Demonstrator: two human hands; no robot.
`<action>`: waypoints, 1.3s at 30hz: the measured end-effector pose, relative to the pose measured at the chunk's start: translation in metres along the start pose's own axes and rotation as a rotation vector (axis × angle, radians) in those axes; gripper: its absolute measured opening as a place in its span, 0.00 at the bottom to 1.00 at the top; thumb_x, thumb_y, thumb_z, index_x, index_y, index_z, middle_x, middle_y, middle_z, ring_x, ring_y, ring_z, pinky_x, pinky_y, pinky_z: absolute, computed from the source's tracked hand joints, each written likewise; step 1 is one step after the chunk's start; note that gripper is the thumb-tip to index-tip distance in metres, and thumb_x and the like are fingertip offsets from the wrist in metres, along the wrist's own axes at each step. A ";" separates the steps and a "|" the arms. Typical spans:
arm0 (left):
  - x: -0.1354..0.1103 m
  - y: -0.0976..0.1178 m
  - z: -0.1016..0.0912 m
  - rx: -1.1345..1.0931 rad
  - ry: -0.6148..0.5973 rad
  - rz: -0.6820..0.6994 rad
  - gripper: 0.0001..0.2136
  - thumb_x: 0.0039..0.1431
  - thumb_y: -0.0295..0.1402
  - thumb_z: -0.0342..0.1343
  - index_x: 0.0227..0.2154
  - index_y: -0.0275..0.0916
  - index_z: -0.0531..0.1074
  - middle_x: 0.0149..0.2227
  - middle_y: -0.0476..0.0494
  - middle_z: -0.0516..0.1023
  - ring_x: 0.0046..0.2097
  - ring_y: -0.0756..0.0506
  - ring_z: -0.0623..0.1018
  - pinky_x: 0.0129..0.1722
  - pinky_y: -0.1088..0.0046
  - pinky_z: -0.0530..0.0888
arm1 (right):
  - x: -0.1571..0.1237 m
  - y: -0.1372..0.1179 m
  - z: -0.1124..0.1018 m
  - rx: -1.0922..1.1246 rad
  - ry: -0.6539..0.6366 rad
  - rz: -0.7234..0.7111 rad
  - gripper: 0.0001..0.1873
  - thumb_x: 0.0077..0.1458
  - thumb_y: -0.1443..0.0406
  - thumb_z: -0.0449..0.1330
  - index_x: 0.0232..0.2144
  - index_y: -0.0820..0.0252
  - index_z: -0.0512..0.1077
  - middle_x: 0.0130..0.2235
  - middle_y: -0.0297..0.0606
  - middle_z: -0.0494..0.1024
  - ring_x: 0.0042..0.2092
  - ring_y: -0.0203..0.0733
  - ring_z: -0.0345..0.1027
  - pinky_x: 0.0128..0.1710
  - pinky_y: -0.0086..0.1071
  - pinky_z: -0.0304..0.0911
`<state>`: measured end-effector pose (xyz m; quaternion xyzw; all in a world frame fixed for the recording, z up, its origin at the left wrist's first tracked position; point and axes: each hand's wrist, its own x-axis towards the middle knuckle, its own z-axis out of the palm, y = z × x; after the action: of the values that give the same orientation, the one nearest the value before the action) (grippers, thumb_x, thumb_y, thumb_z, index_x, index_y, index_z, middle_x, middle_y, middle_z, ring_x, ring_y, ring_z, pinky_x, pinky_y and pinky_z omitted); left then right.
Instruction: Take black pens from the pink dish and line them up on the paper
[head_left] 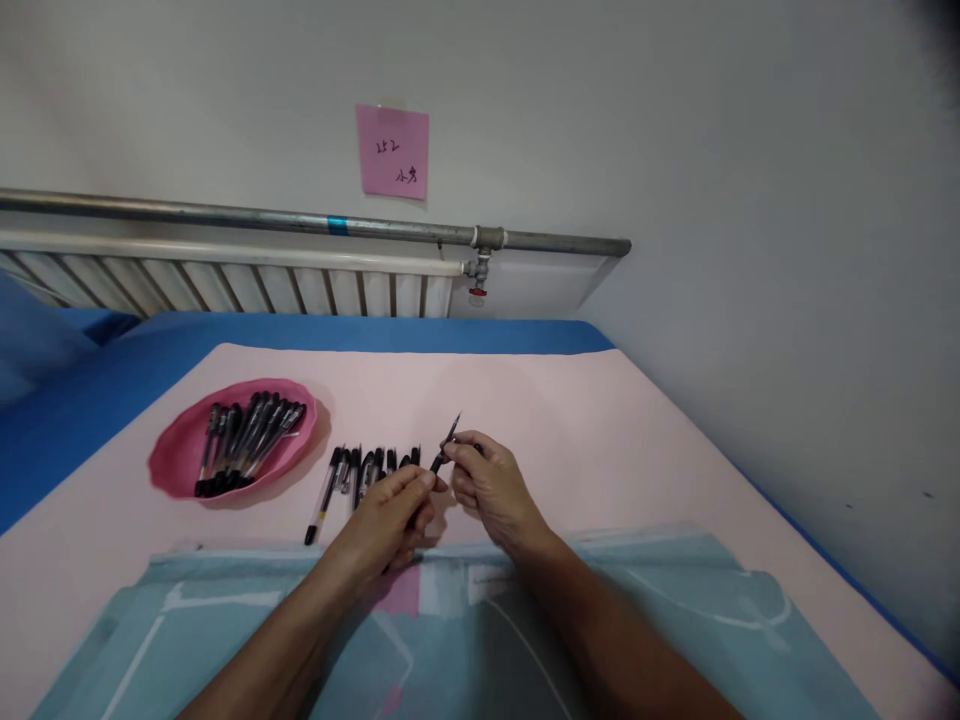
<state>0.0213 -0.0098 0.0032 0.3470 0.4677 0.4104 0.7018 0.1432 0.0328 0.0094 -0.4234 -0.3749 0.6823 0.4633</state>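
Between my two hands is a black pen [437, 462], tilted with its bare pointed tip up and away from me. My left hand [394, 515] is closed around its lower part, which the fingers hide. My right hand [491, 488] pinches the pen near the tip with thumb and forefinger. A small dark piece [478, 448] shows at the right hand's fingers; it may be a cap, but I cannot tell. Just left of my hands lies a row of capped black pens [355, 470], partly covered by the left hand. One clear-barrelled pen [323, 500] lies at the row's left end.
A pink oval basket [161, 470] with several black pens [251, 440] stands at the left on the pink tabletop [570, 430]. Light blue cloth [675, 600] covers the near edge. Behind are a radiator [262, 285], a pipe [225, 215] and a wall with a pink note [394, 150].
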 end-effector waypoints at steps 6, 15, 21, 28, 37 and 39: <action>0.000 -0.007 0.002 0.109 -0.038 0.043 0.13 0.54 0.43 0.49 0.31 0.37 0.68 0.18 0.54 0.66 0.13 0.56 0.61 0.11 0.82 0.57 | 0.009 -0.003 -0.007 0.044 0.100 -0.122 0.06 0.41 0.66 0.58 0.23 0.60 0.63 0.13 0.21 0.57 0.12 0.23 0.43 0.11 0.20 0.39; 0.016 0.010 -0.006 0.149 0.194 0.095 0.17 0.46 0.45 0.55 0.34 0.38 0.71 0.18 0.54 0.65 0.19 0.53 0.64 0.18 0.79 0.62 | 0.028 -0.021 -0.046 -0.111 0.264 -0.186 0.05 0.40 0.65 0.57 0.21 0.60 0.63 0.15 0.24 0.60 0.13 0.24 0.42 0.11 0.21 0.38; 0.042 0.016 0.008 0.521 0.247 0.198 0.10 0.48 0.39 0.53 0.25 0.35 0.70 0.19 0.53 0.66 0.21 0.54 0.65 0.20 0.80 0.61 | 0.028 -0.004 -0.041 -0.910 0.097 -0.133 0.06 0.45 0.65 0.54 0.24 0.61 0.71 0.16 0.29 0.65 0.18 0.30 0.56 0.17 0.24 0.48; 0.048 0.011 0.014 0.985 0.366 0.193 0.09 0.51 0.35 0.48 0.27 0.37 0.71 0.25 0.45 0.74 0.28 0.47 0.72 0.28 0.74 0.65 | 0.029 0.007 -0.037 -1.083 0.067 -0.107 0.06 0.44 0.64 0.57 0.22 0.60 0.72 0.23 0.35 0.73 0.27 0.35 0.62 0.24 0.26 0.51; 0.033 0.024 0.006 1.320 0.441 0.189 0.13 0.54 0.35 0.45 0.36 0.36 0.72 0.35 0.39 0.77 0.37 0.43 0.74 0.34 0.71 0.65 | 0.034 0.018 -0.038 -1.206 0.056 -0.128 0.09 0.47 0.62 0.54 0.28 0.59 0.73 0.29 0.37 0.75 0.31 0.37 0.65 0.28 0.26 0.53; 0.028 0.026 -0.002 1.313 0.453 0.169 0.13 0.54 0.35 0.45 0.36 0.37 0.71 0.32 0.41 0.77 0.34 0.44 0.75 0.32 0.73 0.65 | 0.035 0.019 -0.037 -1.226 0.057 -0.131 0.09 0.48 0.62 0.54 0.28 0.59 0.73 0.29 0.37 0.75 0.31 0.37 0.66 0.28 0.26 0.54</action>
<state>0.0192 0.0265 0.0151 0.6404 0.7251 0.1583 0.1978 0.1643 0.0651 -0.0293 -0.6070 -0.7115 0.3010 0.1863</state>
